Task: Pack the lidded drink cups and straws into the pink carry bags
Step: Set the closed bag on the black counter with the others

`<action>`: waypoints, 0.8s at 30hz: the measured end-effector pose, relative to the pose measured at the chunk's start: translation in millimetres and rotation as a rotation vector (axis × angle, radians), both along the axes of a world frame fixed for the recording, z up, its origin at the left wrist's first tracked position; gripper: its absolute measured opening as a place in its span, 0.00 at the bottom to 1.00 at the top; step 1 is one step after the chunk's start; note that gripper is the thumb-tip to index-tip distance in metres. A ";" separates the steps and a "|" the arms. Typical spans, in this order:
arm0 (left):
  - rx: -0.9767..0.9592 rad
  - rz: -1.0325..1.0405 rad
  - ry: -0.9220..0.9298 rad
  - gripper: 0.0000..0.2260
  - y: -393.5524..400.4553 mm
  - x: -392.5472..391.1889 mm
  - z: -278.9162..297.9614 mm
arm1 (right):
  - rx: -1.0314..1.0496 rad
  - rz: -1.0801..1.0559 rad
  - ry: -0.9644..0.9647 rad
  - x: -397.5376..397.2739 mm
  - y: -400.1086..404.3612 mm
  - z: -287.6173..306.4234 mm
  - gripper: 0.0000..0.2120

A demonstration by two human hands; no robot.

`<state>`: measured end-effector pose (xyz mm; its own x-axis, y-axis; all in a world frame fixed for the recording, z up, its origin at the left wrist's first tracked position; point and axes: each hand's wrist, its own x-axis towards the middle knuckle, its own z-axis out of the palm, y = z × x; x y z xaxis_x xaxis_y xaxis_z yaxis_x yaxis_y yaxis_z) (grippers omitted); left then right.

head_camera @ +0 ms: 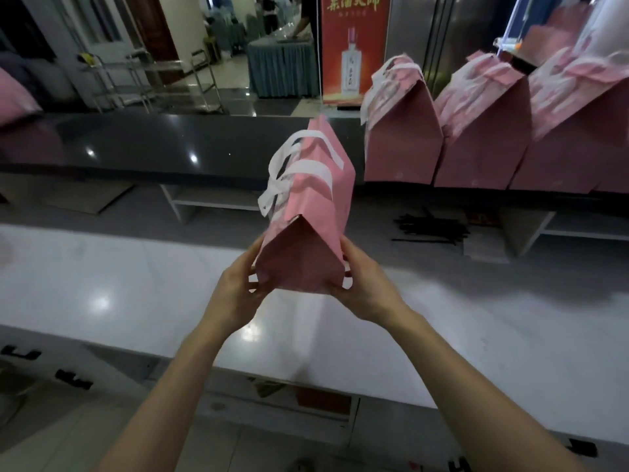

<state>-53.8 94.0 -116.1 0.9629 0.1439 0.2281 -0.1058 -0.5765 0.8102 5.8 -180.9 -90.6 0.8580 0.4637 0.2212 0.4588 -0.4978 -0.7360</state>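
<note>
**A:** Start at the hands. What are they doing?

**B:** Both are on one pink carry bag, low down at its near end. The left hand grips the bottom corner on its side with curled fingers; the right hand wraps the opposite corner the same way. The bag sits between the palms, raised off the white counter below them, tipped so its top leans away from the person.

**A:** So the risk is in that tilt?

**B:** I'd say so. The hold is only at the base, and the white handles hang loose at the far end, beyond the fingers. If cups are inside, and I cannot see inside, leaning it further could tip them against a lid and cause a leak, or shift the weight forward out of the grip.

**A:** And further out from the hands?

**B:** Ahead and to the right hand's side, three more pink bags stand in a row on the dark ledge. Setting this one down beside them means reaching over the gap; clipping the nearest bag could knock the row over.

**A:** Straws?

**B:** A dark bundle that may be straws lies on a lower shelf beyond the right hand. Whether this bag already has one, I cannot tell.
</note>
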 end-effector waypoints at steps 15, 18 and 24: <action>0.078 -0.169 -0.093 0.41 29.9 221.5 74.1 | 0.053 -0.339 0.015 168.2 57.2 69.5 0.49; 0.106 -0.198 -0.083 0.43 36.4 235.5 66.8 | 0.042 -0.404 0.018 177.3 60.3 56.8 0.48; 0.171 -0.225 -0.043 0.51 38.5 254.3 63.5 | 0.015 -0.526 0.044 187.7 59.5 43.4 0.42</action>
